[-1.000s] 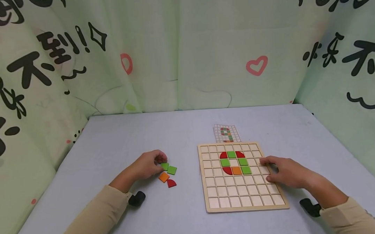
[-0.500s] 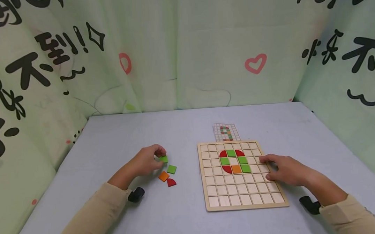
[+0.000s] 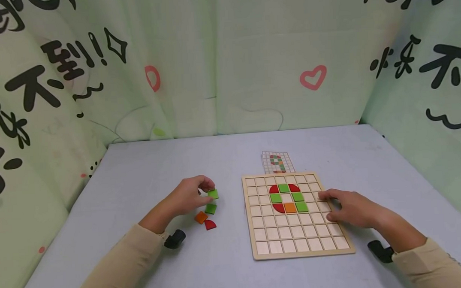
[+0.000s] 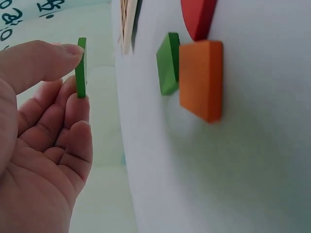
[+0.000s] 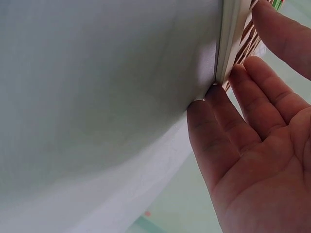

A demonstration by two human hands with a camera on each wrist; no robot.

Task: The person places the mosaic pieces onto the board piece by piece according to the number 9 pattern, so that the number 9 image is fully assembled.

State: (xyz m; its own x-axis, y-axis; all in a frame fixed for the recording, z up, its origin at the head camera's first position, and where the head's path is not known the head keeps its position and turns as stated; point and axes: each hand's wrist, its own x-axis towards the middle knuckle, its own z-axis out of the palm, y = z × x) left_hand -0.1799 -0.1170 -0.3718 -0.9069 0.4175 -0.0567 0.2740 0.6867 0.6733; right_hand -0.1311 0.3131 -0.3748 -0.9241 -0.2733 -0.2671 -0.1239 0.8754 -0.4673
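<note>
A pale wooden gridded board (image 3: pixel 284 234) has its three o'clock rim partly hidden by the right hand (image 3: pixel 355 209), whose nearly straight fingers touch it; toward ten o'clock is the left hand (image 3: pixel 190 195); at twelve, a white printed grid card (image 3: pixel 278 162), near end covered; pinched in the left hand, a flat green square tile (image 3: pixel 214 193), edge-on in that wrist's view.

Pale-green fabric curtains (image 3: pixel 249 53) hang behind and along both sides of a flat table (image 3: pixel 177 159) with a smooth, whitish-lavender top. Bold black brush-style lettering (image 3: pixel 28 97) covers the side panels, while a red outlined heart (image 3: pixel 313 74) and a small yellow-green leaf shape (image 3: pixel 159 132) decorate the back. The light is soft and diffuse.
</note>
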